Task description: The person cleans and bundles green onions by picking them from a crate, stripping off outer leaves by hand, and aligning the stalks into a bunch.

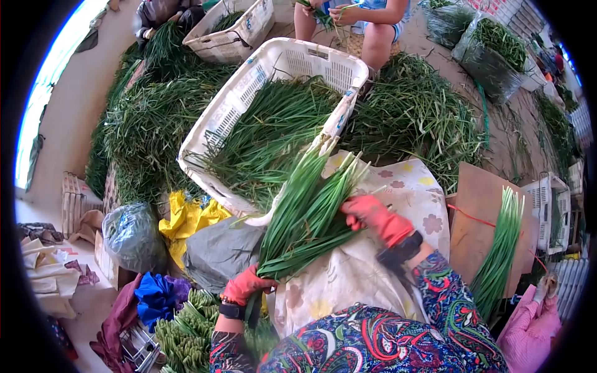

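Long green leafy stalks (pixel 305 217) lie in a bunch over the lap cloth (pixel 336 280) and the near rim of a white crate (pixel 273 50), pale ends pointing away. My left hand (pixel 245 289), in a red glove, has its fingers closed at the leafy lower end of the bunch. At the bunch's right side is my right hand (pixel 376 219), also red-gloved, its fingers curled near the stalks; what they hold, if anything, is hidden. More loose stalks (pixel 273 124) fill the crate. A neat bundle (pixel 500 242) rests on a brown board (pixel 476 217) at the right.
Piles of greens (pixel 413 118) flank the crate. A person (pixel 354 18) sits beyond it, and another person's hands (pixel 163 30) are at the upper left. Yellow (pixel 189 217) and grey bags lie left of my lap, with trimmed bundles (pixel 186 329) below.
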### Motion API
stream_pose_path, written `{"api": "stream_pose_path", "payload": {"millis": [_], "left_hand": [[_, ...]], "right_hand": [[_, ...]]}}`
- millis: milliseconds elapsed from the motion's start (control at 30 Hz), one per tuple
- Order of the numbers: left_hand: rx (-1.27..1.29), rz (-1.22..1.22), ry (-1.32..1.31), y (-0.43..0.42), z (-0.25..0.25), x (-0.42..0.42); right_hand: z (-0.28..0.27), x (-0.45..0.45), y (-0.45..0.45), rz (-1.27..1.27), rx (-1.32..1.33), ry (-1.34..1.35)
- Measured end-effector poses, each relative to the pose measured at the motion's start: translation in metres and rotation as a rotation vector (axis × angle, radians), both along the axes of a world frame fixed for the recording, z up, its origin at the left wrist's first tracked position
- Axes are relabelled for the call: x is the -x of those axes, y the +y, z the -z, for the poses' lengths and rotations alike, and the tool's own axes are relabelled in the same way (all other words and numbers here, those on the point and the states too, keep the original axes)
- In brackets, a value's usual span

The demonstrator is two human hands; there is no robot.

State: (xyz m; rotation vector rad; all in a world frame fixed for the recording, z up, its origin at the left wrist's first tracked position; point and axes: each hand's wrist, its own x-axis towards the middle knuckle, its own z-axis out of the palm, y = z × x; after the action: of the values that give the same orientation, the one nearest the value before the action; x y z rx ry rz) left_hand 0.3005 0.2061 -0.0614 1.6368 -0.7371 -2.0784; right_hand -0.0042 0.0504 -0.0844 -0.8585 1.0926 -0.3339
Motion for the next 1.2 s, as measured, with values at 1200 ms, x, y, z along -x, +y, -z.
{"api": "stream_pose_path", "payload": {"millis": [1200], "left_hand": [[0.646,0.710,-0.958,-0.059,-0.092,0.002]], "right_hand": [[-0.002,-0.042,-0.033,-0.174,0.809,-0.115]]}}
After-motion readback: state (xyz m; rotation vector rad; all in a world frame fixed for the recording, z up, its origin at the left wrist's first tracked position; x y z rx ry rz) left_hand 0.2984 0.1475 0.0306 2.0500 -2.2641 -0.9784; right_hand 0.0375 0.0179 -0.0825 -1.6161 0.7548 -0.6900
